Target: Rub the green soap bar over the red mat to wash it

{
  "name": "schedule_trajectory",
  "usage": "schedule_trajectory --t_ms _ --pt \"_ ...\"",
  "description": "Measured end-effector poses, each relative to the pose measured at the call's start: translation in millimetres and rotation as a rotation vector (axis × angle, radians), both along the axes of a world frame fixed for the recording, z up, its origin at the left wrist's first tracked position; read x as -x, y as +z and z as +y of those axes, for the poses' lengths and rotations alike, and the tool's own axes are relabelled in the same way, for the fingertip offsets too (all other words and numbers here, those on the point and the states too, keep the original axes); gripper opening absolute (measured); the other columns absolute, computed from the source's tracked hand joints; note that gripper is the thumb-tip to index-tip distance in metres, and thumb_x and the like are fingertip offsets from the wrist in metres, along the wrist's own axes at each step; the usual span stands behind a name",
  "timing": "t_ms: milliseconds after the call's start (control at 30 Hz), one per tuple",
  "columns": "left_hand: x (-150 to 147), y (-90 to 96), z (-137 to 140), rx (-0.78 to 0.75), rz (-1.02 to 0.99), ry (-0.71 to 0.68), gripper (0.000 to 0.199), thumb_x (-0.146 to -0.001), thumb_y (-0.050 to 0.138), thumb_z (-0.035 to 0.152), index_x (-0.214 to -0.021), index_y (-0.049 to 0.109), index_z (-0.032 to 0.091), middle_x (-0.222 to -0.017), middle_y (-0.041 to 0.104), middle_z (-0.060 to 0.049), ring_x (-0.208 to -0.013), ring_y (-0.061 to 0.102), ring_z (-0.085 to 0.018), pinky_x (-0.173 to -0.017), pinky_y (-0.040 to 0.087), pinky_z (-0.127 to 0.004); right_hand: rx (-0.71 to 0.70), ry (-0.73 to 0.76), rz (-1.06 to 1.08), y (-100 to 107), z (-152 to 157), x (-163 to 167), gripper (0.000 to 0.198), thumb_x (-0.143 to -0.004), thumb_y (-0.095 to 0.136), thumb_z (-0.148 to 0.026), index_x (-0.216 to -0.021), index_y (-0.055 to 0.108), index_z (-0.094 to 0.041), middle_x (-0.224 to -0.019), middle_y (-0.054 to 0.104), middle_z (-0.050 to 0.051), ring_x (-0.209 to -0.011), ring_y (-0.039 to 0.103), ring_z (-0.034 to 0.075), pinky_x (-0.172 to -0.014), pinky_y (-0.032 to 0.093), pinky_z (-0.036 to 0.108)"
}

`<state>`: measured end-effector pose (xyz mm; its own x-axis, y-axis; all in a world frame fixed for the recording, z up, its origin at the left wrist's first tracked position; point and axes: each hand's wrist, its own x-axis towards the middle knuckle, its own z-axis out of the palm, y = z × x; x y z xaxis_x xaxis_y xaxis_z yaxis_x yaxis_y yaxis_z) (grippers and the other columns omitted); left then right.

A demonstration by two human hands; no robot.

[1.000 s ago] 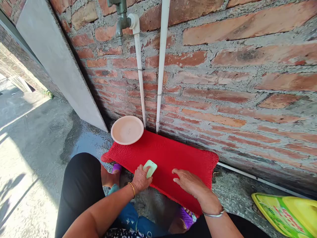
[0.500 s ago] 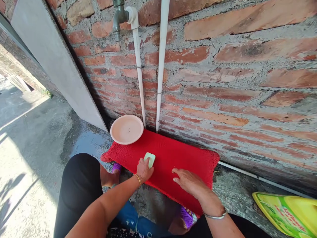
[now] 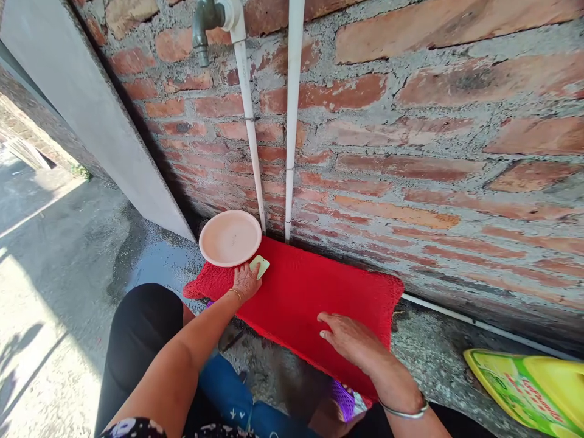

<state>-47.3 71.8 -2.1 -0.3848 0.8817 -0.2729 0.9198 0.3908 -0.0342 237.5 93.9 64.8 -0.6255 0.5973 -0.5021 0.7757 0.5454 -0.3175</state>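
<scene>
Your left hand (image 3: 247,281) has carried the pale green block (image 3: 261,266) from the middle of the red cloth (image 3: 314,298) up to its far left end, so the work, I judge, now centres on the patch beside the basin (image 3: 230,239). The block lies at the basin's near right rim; you can't tell from here whether they touch. Your left fingers wrap its near end, pinching it flat towards the cloth. Your right hand (image 3: 350,338) stays over the right half, its fingers loosely spread and gripping nothing.

The block looks smooth and hard, a rounded slab with a small dark hole near its free end. The cloth is saturated red, flatter across the middle, nubbly and shaggy along the edges. The basin is round, shallow, matt pink plastic by its look, against rough brick wall (image 3: 392,158).
</scene>
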Motion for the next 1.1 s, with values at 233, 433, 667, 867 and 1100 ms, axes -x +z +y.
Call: schedule_trajectory --t_ms 233,433,667,867,1100 --pt "6.9 -19.3 -6.9 -0.050 0.053 0.097 0.059 -0.093 0.049 0.035 -0.149 0.040 0.019 -0.137 0.053 -0.019 -0.122 0.054 -0.031 -0.101 0.042 -0.045 -0.053 0.019 0.043 -8.4 -3.6 -4.4 0.043 -0.088 0.045 -0.020 -0.127 0.064 -0.019 -0.125 0.068 0.015 -0.116 0.064 0.029 -0.099 0.049 0.043" --pt "-31.4 -17.7 -1.5 0.023 -0.017 0.067 0.060 -0.093 0.048 0.038 -0.149 0.039 0.018 -0.124 0.057 -0.018 -0.110 0.058 -0.029 -0.089 0.049 -0.040 -0.018 0.017 0.033 -2.7 -0.1 -1.5 0.042 -0.089 0.046 -0.021 -0.127 0.064 -0.019 -0.128 0.067 0.016 -0.120 0.062 0.031 -0.100 0.049 0.045" --pt "-39.1 -14.0 -3.2 -0.023 -0.029 -0.093 0.059 -0.093 0.051 0.042 -0.149 0.040 0.025 -0.128 0.055 -0.015 -0.115 0.056 -0.028 -0.097 0.045 -0.042 -0.001 0.032 0.013 1.0 -2.0 3.2 0.042 -0.091 0.047 -0.022 -0.130 0.062 -0.022 -0.130 0.065 0.014 -0.122 0.060 0.029 -0.103 0.047 0.044" --pt "-7.5 -6.3 12.8 -0.021 0.063 0.119 0.061 -0.093 0.052 0.036 -0.150 0.038 0.019 -0.132 0.052 -0.018 -0.117 0.054 -0.030 -0.092 0.047 -0.039 -0.010 0.037 -0.016 1.5 -2.6 1.6 0.040 -0.091 0.046 -0.021 -0.127 0.063 -0.022 -0.125 0.068 0.014 -0.117 0.063 0.028 -0.099 0.049 0.041" --pt "-106.6 -29.2 -46.0 0.043 -0.148 -0.203 0.063 -0.090 0.051 0.038 -0.151 0.037 0.027 -0.123 0.058 -0.015 -0.108 0.055 -0.029 -0.093 0.044 -0.044 -0.036 0.026 0.025 6.6 -1.9 5.5 0.043 -0.090 0.044 -0.020 -0.128 0.063 -0.019 -0.130 0.065 0.014 -0.120 0.061 0.028 -0.101 0.047 0.044"
